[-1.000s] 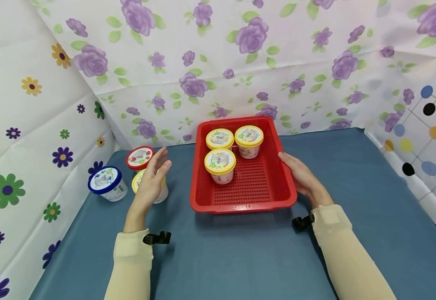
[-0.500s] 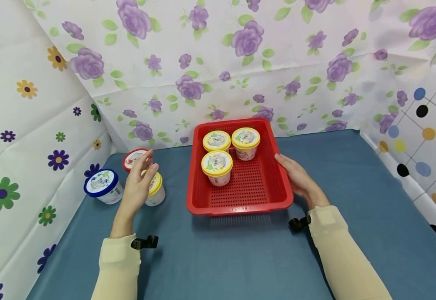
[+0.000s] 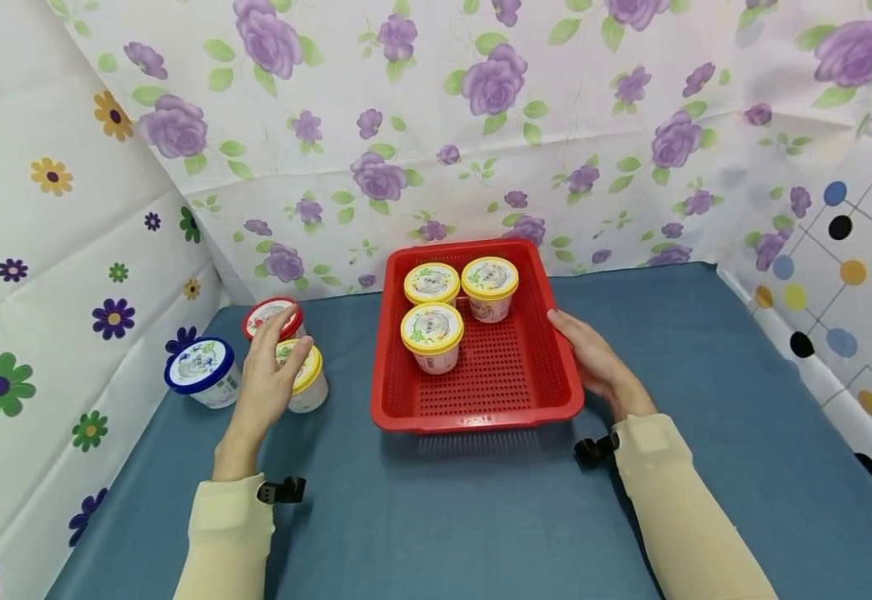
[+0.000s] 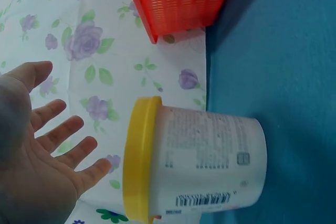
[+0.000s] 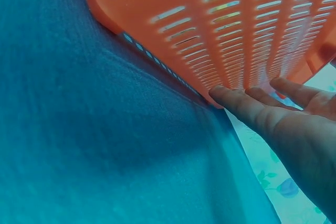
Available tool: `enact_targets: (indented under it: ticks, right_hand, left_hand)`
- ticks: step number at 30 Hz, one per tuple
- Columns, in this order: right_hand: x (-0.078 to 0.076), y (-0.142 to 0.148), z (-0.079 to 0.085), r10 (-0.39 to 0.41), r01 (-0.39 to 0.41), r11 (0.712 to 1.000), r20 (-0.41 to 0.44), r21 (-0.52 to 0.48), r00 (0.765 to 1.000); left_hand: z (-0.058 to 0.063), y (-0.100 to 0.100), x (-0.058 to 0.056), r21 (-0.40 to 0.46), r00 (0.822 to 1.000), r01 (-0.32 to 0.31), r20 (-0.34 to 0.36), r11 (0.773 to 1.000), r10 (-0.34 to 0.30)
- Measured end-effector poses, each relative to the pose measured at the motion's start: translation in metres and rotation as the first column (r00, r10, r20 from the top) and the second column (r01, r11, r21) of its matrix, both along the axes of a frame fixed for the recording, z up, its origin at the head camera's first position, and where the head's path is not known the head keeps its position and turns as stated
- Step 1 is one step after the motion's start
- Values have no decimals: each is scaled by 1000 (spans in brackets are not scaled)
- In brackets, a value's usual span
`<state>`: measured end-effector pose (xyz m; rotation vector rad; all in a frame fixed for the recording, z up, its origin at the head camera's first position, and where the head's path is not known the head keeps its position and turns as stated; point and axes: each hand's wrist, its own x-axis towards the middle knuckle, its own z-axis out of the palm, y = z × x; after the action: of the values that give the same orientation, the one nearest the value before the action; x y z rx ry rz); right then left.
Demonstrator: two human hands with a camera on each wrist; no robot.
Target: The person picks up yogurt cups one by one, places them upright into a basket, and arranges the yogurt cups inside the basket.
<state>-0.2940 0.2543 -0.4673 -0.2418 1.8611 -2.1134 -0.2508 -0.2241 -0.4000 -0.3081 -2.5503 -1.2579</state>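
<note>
My left hand hovers with spread fingers beside a white tub with a yellow lid, apart from it in the left wrist view. That tub stands upright on the cloth, its barcode facing the wrist camera. Behind the fingers is a red-lidded tub, partly hidden; a blue-lidded tub stands to the left. My right hand holds the right side of a red plastic basket, thumb at the rim and fingers against the slatted outer wall. Three yellow-lidded tubs stand inside the basket.
A blue cloth covers the table. Flowered sheets hang behind it and on the left, and a dotted sheet is on the right. The basket's back edge stands near the rear sheet.
My left hand has moved left, uncovering more of the nearby yellow-lidded tub and overlapping the red-lidded one. My right hand keeps its place on the basket. The head view has shifted slightly.
</note>
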Motion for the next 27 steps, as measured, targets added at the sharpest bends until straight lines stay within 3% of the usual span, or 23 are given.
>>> enact_targets:
  ticks: [11,18,27]
  right_hand:
    - [-1,0,-1,-10,10,1000,23,-6,1000]
    - [-2,3,-2,-13,13,1000,11,-18,1000]
    - [-1,1,-3,16,-16,999,-3,-49,1000]
  left_hand:
    - [-6,-10,3,-67,1000,-9,-15,998,8]
    - [-12,-19,-1,-113,1000,1,-25,994,-3]
    - [-21,-34,5,-159,999,21,45,987,-14]
